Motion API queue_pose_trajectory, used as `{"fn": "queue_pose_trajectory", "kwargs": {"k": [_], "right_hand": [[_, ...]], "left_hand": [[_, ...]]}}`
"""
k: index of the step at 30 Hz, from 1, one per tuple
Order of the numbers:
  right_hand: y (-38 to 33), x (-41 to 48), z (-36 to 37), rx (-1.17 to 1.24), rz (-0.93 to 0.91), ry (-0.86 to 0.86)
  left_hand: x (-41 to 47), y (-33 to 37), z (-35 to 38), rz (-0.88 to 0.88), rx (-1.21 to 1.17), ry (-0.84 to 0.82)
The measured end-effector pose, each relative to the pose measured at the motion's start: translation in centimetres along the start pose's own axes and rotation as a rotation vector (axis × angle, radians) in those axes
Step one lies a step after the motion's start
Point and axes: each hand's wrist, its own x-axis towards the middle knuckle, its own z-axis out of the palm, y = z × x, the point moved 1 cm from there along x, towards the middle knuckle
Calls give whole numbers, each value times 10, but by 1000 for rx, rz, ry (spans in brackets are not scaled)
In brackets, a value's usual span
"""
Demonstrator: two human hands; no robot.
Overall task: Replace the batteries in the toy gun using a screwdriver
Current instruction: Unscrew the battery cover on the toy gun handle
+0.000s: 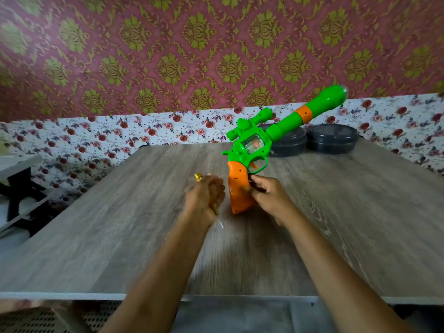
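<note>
Gun [254, 145]: right hand [269, 198] grasps grip. Screwdriver [198, 177]: clenched in left hand [204, 200]. Cover seemingly unopened; batteries unchanged.

the scene is lit softly and evenly, with a pale sheen and only faint shadows seen on the table [120, 212]. small highlights are caught on the glossy toy gun [249, 143], which is rendered sharp. the left hand [204, 195] and the screwdriver [215, 209] are smeared by motion blur. the frame edges are bent and softened.
</note>
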Motion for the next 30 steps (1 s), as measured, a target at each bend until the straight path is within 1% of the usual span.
{"fn": "queue_pose_trajectory", "kwargs": {"k": [2,4,6,9,11,13,16,19,25,28,30], "right_hand": [[-2,0,0,-31,-14,40],[-7,2,2,-144,-28,80],[-12,5,8,-316,-65,119],[-23,4,17,-598,-129,128],[-30,3,23,-798,-167,119],[-38,1,29,-917,-238,98],[-43,0,37,-1021,-338,51],[-44,2,40,-1098,-402,3],[-44,2,50,-1309,-545,-10],[-45,1,54,-1339,-559,-40],[-47,0,54,-1359,-555,-24]], "left_hand": [[2,-10,8,-103,-18,-45],[1,-15,15,-144,-39,-54],[2,-15,22,-177,-72,-75],[6,-13,27,-179,-105,-101],[8,-12,23,-195,-137,-91],[12,-10,16,-207,-194,-59],[24,-13,9,-231,-277,-31],[24,-14,9,-246,-290,-32],[30,-17,6,-295,-313,-83],[25,-15,3,-323,-269,-63],[25,-13,2,-328,-272,-71]]}}
